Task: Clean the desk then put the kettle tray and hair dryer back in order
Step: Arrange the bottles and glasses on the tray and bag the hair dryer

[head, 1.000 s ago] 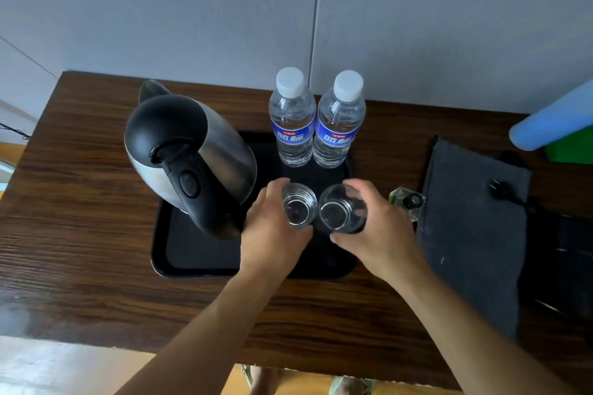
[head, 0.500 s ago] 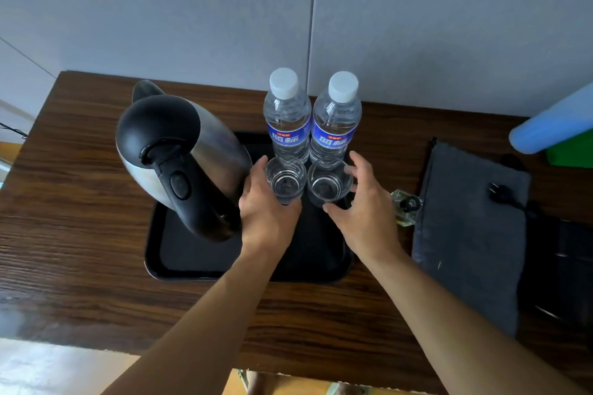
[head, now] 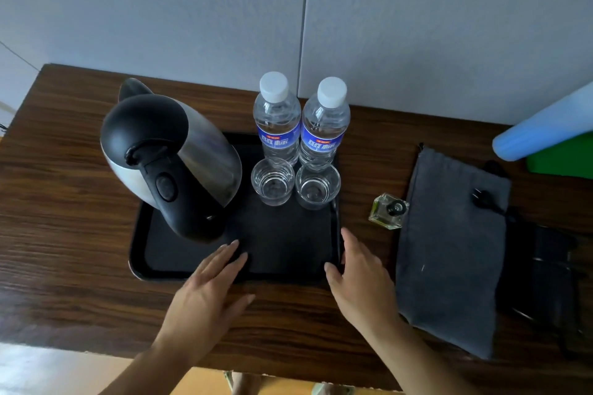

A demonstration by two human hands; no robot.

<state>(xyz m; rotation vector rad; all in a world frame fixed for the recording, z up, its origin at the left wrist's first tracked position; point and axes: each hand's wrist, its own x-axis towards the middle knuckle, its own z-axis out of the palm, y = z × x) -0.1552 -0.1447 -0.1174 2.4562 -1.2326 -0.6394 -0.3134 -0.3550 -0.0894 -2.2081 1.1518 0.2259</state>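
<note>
A black tray (head: 285, 244) lies on the dark wooden desk (head: 64, 202). On it stand a steel kettle (head: 170, 163) with a black handle at the left, two water bottles (head: 277, 119) (head: 324, 125) at the back, and two empty glasses (head: 272, 181) (head: 317, 185) side by side in front of the bottles. My left hand (head: 208, 285) hovers over the tray's front rim, fingers straight, holding nothing. My right hand (head: 362, 279) is at the tray's front right corner, fingers relaxed, empty. A grey drawstring pouch (head: 449, 250) lies to the right.
A small square glass bottle (head: 388, 210) with a black cap stands between tray and pouch. Something black (head: 552, 272) lies at the far right. A blue cylinder (head: 545, 128) and a green thing (head: 564, 157) sit at the back right. A wall rises behind the desk.
Both hands set the two glasses down in front of the bottles, let go, and drew back to the tray's front edge.
</note>
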